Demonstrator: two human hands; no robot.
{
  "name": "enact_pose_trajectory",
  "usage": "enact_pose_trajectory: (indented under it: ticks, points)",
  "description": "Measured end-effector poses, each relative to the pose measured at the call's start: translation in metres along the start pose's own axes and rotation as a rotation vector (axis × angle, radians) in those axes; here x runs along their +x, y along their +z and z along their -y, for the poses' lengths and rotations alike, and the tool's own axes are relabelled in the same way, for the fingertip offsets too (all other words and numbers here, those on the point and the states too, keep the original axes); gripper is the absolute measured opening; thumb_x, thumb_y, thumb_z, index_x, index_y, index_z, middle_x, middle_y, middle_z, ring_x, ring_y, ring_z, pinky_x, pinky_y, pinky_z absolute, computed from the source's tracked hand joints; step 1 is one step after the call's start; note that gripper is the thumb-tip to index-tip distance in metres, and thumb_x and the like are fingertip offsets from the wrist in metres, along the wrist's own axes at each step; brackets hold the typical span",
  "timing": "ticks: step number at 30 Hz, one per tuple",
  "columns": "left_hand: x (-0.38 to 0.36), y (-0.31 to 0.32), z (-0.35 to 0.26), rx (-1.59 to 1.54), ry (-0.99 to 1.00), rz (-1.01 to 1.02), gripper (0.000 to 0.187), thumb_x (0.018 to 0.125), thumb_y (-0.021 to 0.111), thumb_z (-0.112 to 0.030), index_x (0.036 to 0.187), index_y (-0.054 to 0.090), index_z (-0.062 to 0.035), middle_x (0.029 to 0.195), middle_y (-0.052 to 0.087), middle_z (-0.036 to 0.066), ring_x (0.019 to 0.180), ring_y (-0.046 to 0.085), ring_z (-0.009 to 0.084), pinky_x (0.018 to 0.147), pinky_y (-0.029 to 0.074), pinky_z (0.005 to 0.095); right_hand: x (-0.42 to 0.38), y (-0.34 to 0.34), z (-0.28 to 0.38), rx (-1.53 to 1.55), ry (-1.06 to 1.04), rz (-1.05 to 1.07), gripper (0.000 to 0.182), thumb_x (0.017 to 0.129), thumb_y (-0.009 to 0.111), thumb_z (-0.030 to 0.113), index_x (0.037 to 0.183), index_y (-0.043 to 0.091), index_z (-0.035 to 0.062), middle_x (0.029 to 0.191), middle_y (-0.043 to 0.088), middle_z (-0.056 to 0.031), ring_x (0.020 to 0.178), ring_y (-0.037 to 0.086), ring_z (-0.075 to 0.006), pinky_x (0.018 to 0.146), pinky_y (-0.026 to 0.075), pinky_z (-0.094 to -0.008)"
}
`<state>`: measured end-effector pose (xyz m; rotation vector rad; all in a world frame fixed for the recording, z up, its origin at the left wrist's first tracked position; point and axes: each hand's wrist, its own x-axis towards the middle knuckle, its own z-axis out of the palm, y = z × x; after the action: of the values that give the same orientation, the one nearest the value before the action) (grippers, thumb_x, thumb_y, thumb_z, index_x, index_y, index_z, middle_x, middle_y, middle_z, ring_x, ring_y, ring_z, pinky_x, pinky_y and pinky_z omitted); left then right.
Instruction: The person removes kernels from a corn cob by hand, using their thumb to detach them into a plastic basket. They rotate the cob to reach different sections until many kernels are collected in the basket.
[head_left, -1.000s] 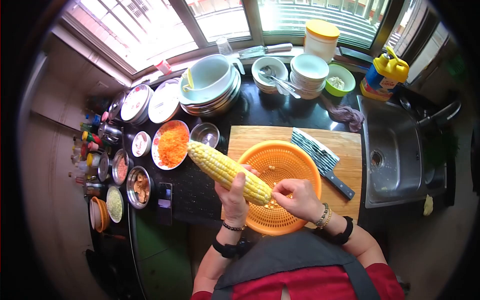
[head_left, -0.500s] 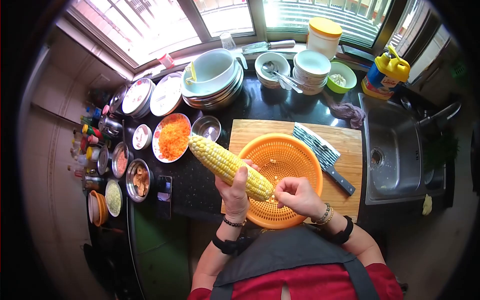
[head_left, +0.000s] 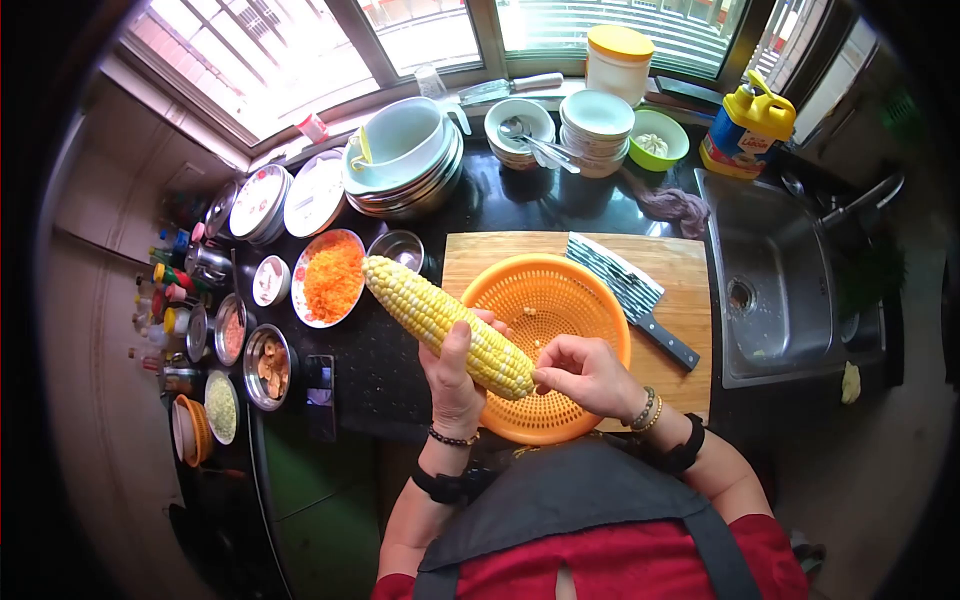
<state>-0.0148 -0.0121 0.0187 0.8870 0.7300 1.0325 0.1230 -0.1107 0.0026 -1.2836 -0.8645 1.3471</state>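
My left hand (head_left: 453,372) is wrapped round a yellow ear of corn (head_left: 435,315), which slants over the left side of an orange plastic colander (head_left: 588,290). At the lower right end of the ear, my right hand (head_left: 583,377) has thumb and forefinger pinched together against the kernels. Whether a loose kernel is between those fingertips is too small to see. A few pale kernels (head_left: 530,312) lie in the colander, which stands on a wooden cutting board (head_left: 490,247). Right of the colander, a cleaver (head_left: 632,298) with a patterned blade and dark handle rests on the board.
Left of the board are a plate of shredded carrot (head_left: 334,280), a small metal bowl (head_left: 397,250), a bowl of brown pieces (head_left: 270,367) and a phone (head_left: 320,397). Stacked bowls (head_left: 597,130) line the window side. A steel sink (head_left: 770,300) is at the right.
My right fingertips have come in against the end of the ear, from slightly beside it. The whole scene has shifted a little up and left with the camera.
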Motion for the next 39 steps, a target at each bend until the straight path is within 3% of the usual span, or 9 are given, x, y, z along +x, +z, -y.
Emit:
enact_pose_trajectory:
  ticks: [6, 9, 13, 18, 24, 27, 30, 33, 39]
  points:
    - [-0.002, -0.002, 0.000, 0.051, -0.030, 0.062, 0.036, 0.083, 0.058, -0.030, 0.096, 0.052, 0.0036, 0.083, 0.059, 0.012, 0.074, 0.062, 0.0217, 0.067, 0.053, 0.0331, -0.004, -0.001, 0.006, -0.264, -0.029, 0.023, 0.007, 0.082, 0.060, 0.007, 0.083, 0.059, 0.0001, 0.073, 0.062, -0.0027, 0.067, 0.060, -0.0079, 0.060, 0.048, -0.0213]
    - [-0.003, -0.001, 0.000, 0.081, -0.019, 0.052, 0.033, 0.084, 0.057, -0.027, 0.096, 0.053, 0.0037, 0.081, 0.059, 0.012, 0.073, 0.062, 0.0213, 0.067, 0.053, 0.0325, -0.007, 0.005, 0.007, -0.431, -0.173, -0.082, 0.009, 0.079, 0.062, 0.009, 0.079, 0.060, 0.0004, 0.066, 0.062, -0.0041, 0.061, 0.058, -0.0085, 0.056, 0.046, -0.0228]
    - [-0.003, -0.005, 0.005, 0.072, -0.017, -0.001, 0.031, 0.084, 0.057, -0.024, 0.095, 0.053, 0.0039, 0.080, 0.059, 0.013, 0.071, 0.061, 0.0208, 0.066, 0.053, 0.0319, -0.009, 0.012, 0.004, -0.611, -0.387, -0.196, 0.009, 0.075, 0.059, 0.010, 0.074, 0.061, 0.0006, 0.065, 0.060, -0.0154, 0.059, 0.061, -0.0270, 0.055, 0.048, -0.0332]
    - [-0.002, -0.007, 0.004, 0.019, -0.001, 0.000, 0.030, 0.084, 0.057, -0.023, 0.097, 0.051, 0.0032, 0.082, 0.058, 0.013, 0.071, 0.060, 0.0206, 0.066, 0.053, 0.0341, -0.012, 0.012, 0.004, -0.688, -0.458, -0.207, 0.008, 0.077, 0.060, 0.010, 0.077, 0.061, 0.0025, 0.070, 0.061, -0.0135, 0.064, 0.061, -0.0281, 0.058, 0.048, -0.0344]
    - [-0.005, -0.010, 0.002, -0.021, -0.008, 0.104, 0.028, 0.083, 0.057, -0.009, 0.106, 0.045, -0.0001, 0.086, 0.059, 0.013, 0.073, 0.061, 0.0184, 0.067, 0.052, 0.0310, -0.018, 0.015, 0.007, -0.650, -0.422, -0.191, 0.009, 0.078, 0.060, 0.013, 0.077, 0.062, 0.0036, 0.069, 0.060, -0.0130, 0.063, 0.060, -0.0291, 0.057, 0.048, -0.0354]
    - [-0.005, -0.010, 0.003, 0.108, 0.050, 0.148, 0.033, 0.082, 0.058, -0.006, 0.110, 0.041, 0.0002, 0.088, 0.059, 0.013, 0.075, 0.061, 0.0177, 0.068, 0.051, 0.0302, -0.019, 0.021, 0.003, -0.792, -0.474, -0.241, 0.011, 0.078, 0.059, 0.014, 0.073, 0.059, 0.0047, 0.067, 0.059, -0.0124, 0.062, 0.060, -0.0296, 0.055, 0.047, -0.0367]
    - [-0.008, -0.003, 0.003, 0.211, 0.156, 0.134, 0.027, 0.083, 0.060, -0.014, 0.101, 0.048, 0.0020, 0.085, 0.058, 0.012, 0.072, 0.060, 0.0193, 0.066, 0.052, 0.0319, -0.022, 0.029, 0.011, -1.046, -0.423, -0.255, 0.009, 0.074, 0.062, 0.009, 0.069, 0.057, 0.0031, 0.067, 0.059, -0.0130, 0.063, 0.060, -0.0287, 0.055, 0.047, -0.0333]
    - [-0.009, -0.006, 0.005, 0.151, 0.111, 0.138, 0.027, 0.083, 0.060, -0.013, 0.102, 0.047, 0.0020, 0.085, 0.058, 0.012, 0.072, 0.061, 0.0196, 0.066, 0.052, 0.0320, -0.024, 0.032, 0.015, -1.042, -0.431, -0.262, 0.008, 0.071, 0.061, 0.008, 0.067, 0.055, 0.0039, 0.066, 0.058, -0.0124, 0.060, 0.059, -0.0282, 0.052, 0.047, -0.0331]
    - [-0.006, -0.015, 0.006, 0.074, 0.095, 0.140, 0.029, 0.083, 0.059, -0.012, 0.105, 0.046, 0.0014, 0.086, 0.059, 0.013, 0.073, 0.061, 0.0204, 0.066, 0.053, 0.0326, -0.025, 0.032, 0.012, -0.583, -0.291, -0.237, 0.009, 0.074, 0.058, 0.011, 0.070, 0.058, 0.0028, 0.062, 0.059, -0.0109, 0.054, 0.060, -0.0208, 0.051, 0.046, -0.0302]
